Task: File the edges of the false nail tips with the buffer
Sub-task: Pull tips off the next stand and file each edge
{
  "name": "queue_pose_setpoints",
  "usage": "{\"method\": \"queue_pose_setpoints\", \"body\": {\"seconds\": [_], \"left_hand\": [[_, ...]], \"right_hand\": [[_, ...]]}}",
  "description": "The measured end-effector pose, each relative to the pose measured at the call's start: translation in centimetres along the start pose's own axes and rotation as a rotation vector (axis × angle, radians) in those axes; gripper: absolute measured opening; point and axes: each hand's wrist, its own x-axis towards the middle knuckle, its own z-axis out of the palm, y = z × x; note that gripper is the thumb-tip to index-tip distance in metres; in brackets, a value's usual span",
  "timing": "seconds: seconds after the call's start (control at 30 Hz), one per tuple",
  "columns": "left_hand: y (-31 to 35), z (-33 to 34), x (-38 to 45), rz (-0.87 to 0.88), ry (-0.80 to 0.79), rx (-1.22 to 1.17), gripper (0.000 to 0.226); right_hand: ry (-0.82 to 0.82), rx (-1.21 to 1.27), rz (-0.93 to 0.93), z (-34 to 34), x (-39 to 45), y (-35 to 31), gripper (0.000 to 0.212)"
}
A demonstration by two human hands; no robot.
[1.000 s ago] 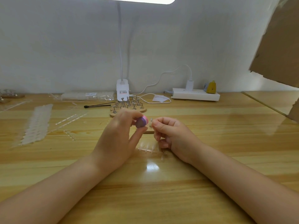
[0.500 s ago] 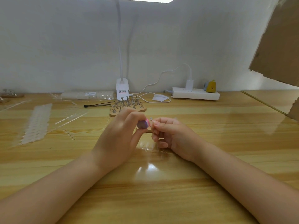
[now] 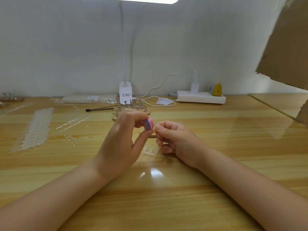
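Note:
My left hand point(image 3: 121, 144) pinches a small purple and pink buffer point(image 3: 148, 124) between thumb and fingers, held above the middle of the wooden table. Right beside it, my right hand point(image 3: 173, 139) pinches a tiny clear false nail tip point(image 3: 155, 124) whose end touches or nearly touches the buffer's pink side. A clear strip of more nail tips point(image 3: 155, 154) lies on the table under my right hand.
A wooden stand with metal nail holders point(image 3: 131, 107) sits just behind my hands. Sheets of clear nail tips point(image 3: 36, 129) lie at the left, with a black stick point(image 3: 98, 110) and a plastic bag point(image 3: 88, 99). A lamp base point(image 3: 125, 95) and power strip point(image 3: 200, 97) stand at the wall.
The buffer has shifted a little right against the nail tip and turned, showing more of its pink side. Both hands stay close together in the same spot.

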Motion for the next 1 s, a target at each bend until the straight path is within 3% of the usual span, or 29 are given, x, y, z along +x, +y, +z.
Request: {"method": "queue_pose_setpoints", "body": {"seconds": [0.13, 0.2, 0.3, 0.37, 0.47, 0.53, 0.6, 0.7, 0.9, 1.0], "left_hand": [[-0.4, 0.1, -0.2, -0.084, -0.101, 0.068, 0.023], [-0.7, 0.0, -0.4, -0.143, -0.075, 0.072, 0.023], [-0.2, -0.1, 0.0, -0.095, -0.011, 0.006, 0.024], [0.0, 0.1, -0.1, -0.038, -0.071, 0.01, 0.022], [-0.3, 0.2, -0.4, -0.133, -0.158, 0.103, 0.019], [-0.5, 0.0, -0.4, -0.169, -0.117, 0.114, 0.018], [-0.3, -0.1, 0.0, -0.11, -0.05, 0.079, 0.021], [0.0, 0.0, 0.0, -0.022, -0.119, 0.097, 0.024], [-0.6, -0.2, -0.1, -0.176, -0.175, 0.255, 0.014], [-1.0, -0.3, -0.1, -0.319, -0.201, 0.47, 0.016]], "right_hand": [[-0.008, 0.001, 0.004, 0.0, -0.2, -0.2, 0.011], [0.001, -0.003, 0.003, 0.2, -0.2, -0.3, 0.011], [0.04, -0.004, -0.005, 0.3, -0.1, -0.2, 0.013], [0.04, -0.009, -0.006, 0.3, -0.1, -0.2, 0.012], [0.026, 0.008, 0.005, 0.2, -0.2, -0.4, 0.011], [0.035, 0.01, 0.009, 0.3, -0.1, -0.3, 0.011], [0.051, -0.001, 0.007, 0.3, 0.0, -0.1, 0.011], [0.031, -0.012, 0.003, 0.2, -0.1, -0.2, 0.013], [0.029, 0.025, 0.023, 0.0, 0.0, -0.2, 0.013], [0.066, 0.061, 0.027, -0.2, 0.1, -0.1, 0.019]]}}
